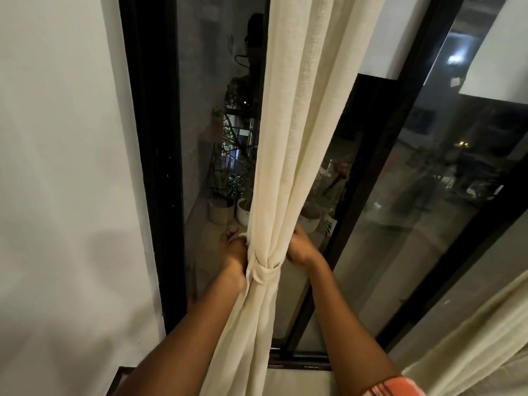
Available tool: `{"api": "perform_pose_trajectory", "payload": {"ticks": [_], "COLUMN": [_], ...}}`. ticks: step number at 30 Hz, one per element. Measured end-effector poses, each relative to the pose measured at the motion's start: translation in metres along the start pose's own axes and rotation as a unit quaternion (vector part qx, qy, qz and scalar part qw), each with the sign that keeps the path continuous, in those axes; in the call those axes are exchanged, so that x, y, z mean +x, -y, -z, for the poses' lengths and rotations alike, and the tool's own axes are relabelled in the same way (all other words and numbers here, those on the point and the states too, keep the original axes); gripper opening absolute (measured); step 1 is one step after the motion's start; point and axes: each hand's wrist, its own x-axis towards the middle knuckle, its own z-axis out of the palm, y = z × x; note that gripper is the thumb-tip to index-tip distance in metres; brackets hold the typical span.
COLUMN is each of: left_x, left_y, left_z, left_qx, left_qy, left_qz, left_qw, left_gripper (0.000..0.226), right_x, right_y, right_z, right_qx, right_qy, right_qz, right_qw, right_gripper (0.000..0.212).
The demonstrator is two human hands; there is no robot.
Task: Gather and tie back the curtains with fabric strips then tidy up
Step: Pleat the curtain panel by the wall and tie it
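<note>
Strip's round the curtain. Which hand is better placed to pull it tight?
Probably left. The left hand holds the loose end of the strip beside the curtain; the right hand only grips curtain folds.

curtain: hanging before the window
strip: circling it, between our left hand and right hand

Tight squeeze at the tied curtain: glass door right behind it, left hand jammed against its left edge and right hand hooked round its right edge, both just above the fabric strip. Plenty of open air to the left by the white wall and black frame, and to the right before the sliding pane. Lower right corner blocked by a second curtain hanging in.
</note>
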Motion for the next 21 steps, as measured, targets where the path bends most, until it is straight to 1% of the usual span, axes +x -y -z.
{"api": "perform_pose_trajectory", "payload": {"ticks": [1, 2, 3, 4, 5, 6, 7, 9, 11, 12, 14, 17, 18, 19, 20, 21], "left_x": [-0.001, 0.000, 0.000, -0.002, -0.003, -0.005, -0.004, -0.010, -0.017, -0.021, -0.032, -0.028, -0.021, -0.016, -0.008, 0.000], "left_y": [0.001, 0.000, -0.001, -0.004, -0.005, -0.006, -0.005, -0.005, -0.004, -0.003, -0.004, -0.003, -0.003, -0.003, -0.003, -0.003], "left_z": [0.001, 0.002, 0.001, 0.000, 0.000, -0.001, -0.001, -0.003, -0.003, -0.004, -0.009, -0.004, 0.003, 0.009, 0.014, 0.021], "left_qx": [0.019, 0.030, 0.033, 0.027, 0.021, 0.016, 0.034, 0.063, 0.071, 0.062, 0.021, -0.076, -0.094, -0.112, -0.133, -0.137], "left_qy": [-0.002, -0.019, -0.028, -0.027, -0.024, -0.029, -0.030, -0.023, -0.027, -0.019, 0.001, 0.006, 0.006, 0.006, 0.012, 0.014], "left_qz": [-0.002, -0.004, -0.013, -0.023, -0.039, -0.036, -0.047, -0.044, -0.043, -0.048, -0.032, -0.001, 0.019, 0.023, 0.024, 0.032], "left_qw": [1.000, 0.999, 0.999, 0.999, 0.999, 0.999, 0.998, 0.997, 0.996, 0.997, 0.999, 0.997, 0.995, 0.993, 0.991, 0.990], "left_gripper": [0.025, 0.027, 0.024, 0.022, 0.024, 0.027, 0.029, 0.028, 0.026, 0.028, 0.029, 0.035, 0.032, 0.020, 0.042, 0.073], "right_x": [-0.004, -0.009, -0.018, -0.025, -0.033, -0.040, -0.045, -0.054, -0.059, -0.059, -0.057, -0.057, -0.057, -0.058, -0.058, -0.059], "right_y": [-0.004, -0.007, -0.011, -0.015, -0.018, -0.023, -0.026, -0.031, -0.031, -0.031, -0.032, -0.031, -0.030, -0.029, -0.028, -0.027], "right_z": [-0.002, -0.002, -0.003, -0.002, -0.003, -0.005, -0.008, -0.015, -0.022, -0.026, -0.034, -0.042, -0.042, -0.042, -0.041, -0.040], "right_qx": [0.051, 0.109, 0.168, 0.198, 0.205, 0.176, 0.136, 0.060, 0.026, 0.021, 0.013, -0.013, -0.024, -0.035, -0.047, -0.058], "right_qy": [-0.008, -0.007, 0.008, 0.020, 0.042, 0.058, 0.070, 0.085, 0.070, 0.049, -0.024, -0.153, -0.185, -0.208, -0.222, -0.232], "right_qz": [-0.005, -0.012, -0.011, 0.000, 0.018, 0.040, 0.060, 0.090, 0.108, 0.115, 0.130, 0.129, 0.125, 0.121, 0.119, 0.115], "right_qw": [0.999, 0.994, 0.986, 0.980, 0.978, 0.982, 0.986, 0.990, 0.991, 0.992, 0.991, 0.980, 0.975, 0.970, 0.967, 0.964], "right_gripper": [0.027, 0.036, 0.053, 0.069, 0.082, 0.091, 0.097, 0.102, 0.099, 0.097, 0.090, 0.066, 0.058, 0.052, 0.048, 0.047]}}
